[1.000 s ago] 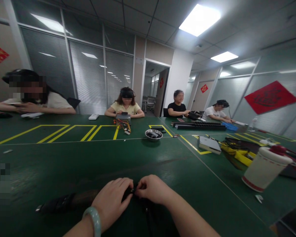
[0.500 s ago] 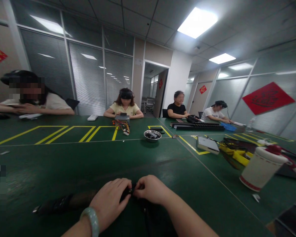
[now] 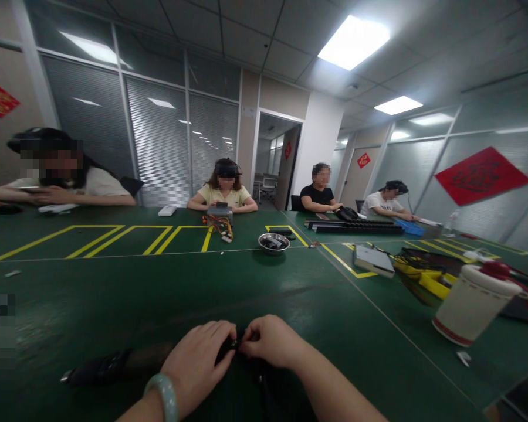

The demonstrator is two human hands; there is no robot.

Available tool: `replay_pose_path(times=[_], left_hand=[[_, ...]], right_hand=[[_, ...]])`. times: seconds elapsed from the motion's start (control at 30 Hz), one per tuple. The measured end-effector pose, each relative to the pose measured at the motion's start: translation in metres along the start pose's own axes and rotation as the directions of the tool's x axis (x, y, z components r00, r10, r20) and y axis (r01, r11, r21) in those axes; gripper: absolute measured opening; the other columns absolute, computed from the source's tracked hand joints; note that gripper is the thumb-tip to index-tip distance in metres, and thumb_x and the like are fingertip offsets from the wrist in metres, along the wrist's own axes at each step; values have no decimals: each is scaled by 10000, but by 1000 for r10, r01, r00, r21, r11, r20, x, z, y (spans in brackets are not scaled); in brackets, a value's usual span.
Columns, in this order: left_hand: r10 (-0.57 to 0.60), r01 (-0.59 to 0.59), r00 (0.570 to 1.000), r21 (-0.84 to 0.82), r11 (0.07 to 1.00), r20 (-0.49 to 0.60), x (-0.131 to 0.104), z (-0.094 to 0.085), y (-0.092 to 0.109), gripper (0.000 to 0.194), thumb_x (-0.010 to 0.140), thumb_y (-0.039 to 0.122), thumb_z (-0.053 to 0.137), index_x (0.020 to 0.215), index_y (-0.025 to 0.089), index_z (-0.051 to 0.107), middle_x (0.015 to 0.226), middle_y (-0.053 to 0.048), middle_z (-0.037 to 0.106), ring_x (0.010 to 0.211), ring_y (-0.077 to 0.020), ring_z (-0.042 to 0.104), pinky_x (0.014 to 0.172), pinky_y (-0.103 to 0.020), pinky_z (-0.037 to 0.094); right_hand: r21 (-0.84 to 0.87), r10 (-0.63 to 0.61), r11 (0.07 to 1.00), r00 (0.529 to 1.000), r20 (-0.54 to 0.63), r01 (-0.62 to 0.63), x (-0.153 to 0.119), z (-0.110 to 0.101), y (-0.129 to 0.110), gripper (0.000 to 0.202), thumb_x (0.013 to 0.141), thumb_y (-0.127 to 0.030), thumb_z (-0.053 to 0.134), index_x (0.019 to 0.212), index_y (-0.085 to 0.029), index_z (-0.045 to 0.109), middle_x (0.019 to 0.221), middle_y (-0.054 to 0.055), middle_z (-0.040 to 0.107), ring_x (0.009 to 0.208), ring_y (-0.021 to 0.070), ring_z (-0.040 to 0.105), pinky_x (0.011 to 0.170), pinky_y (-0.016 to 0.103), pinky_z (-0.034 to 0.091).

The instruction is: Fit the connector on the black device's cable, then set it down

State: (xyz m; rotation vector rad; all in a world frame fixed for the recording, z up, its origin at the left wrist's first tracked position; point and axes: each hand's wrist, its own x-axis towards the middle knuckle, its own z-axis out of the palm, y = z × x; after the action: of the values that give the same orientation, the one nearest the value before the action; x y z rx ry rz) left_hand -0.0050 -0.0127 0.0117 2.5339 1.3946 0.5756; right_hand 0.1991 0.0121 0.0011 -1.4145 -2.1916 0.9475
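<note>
A dark strap (image 3: 114, 364) is pinched at its middle by both hands — left (image 3: 198, 363), right (image 3: 270, 341) — on the green table (image 3: 290, 293).

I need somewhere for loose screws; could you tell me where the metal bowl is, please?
In the head view the metal bowl sits mid-table, just right of centre, between the yellow-wired box and the grey flat box.

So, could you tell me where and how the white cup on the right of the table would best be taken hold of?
Judging by its pose, grip the white cup around its plain side wall, below the lid. It leans, and a red piece sits on top, so coming from above looks awkward. Approach from its near left side, over bare green table; yellow parts crowd the far side.
</note>
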Motion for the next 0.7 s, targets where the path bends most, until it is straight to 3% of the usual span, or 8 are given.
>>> replay_pose_path(times=[0.7], left_hand=[[9, -9, 1000, -1, 1000, -8, 0, 0, 0, 174, 829, 252, 491, 981, 256, 575, 976, -13, 610, 912, -200, 555, 816, -355, 392]], right_hand=[[-15, 29, 999, 999, 16, -28, -1, -2, -5, 197, 763, -347, 634, 861, -202, 724, 757, -2, 710, 650, 113, 619, 526, 178, 380]])
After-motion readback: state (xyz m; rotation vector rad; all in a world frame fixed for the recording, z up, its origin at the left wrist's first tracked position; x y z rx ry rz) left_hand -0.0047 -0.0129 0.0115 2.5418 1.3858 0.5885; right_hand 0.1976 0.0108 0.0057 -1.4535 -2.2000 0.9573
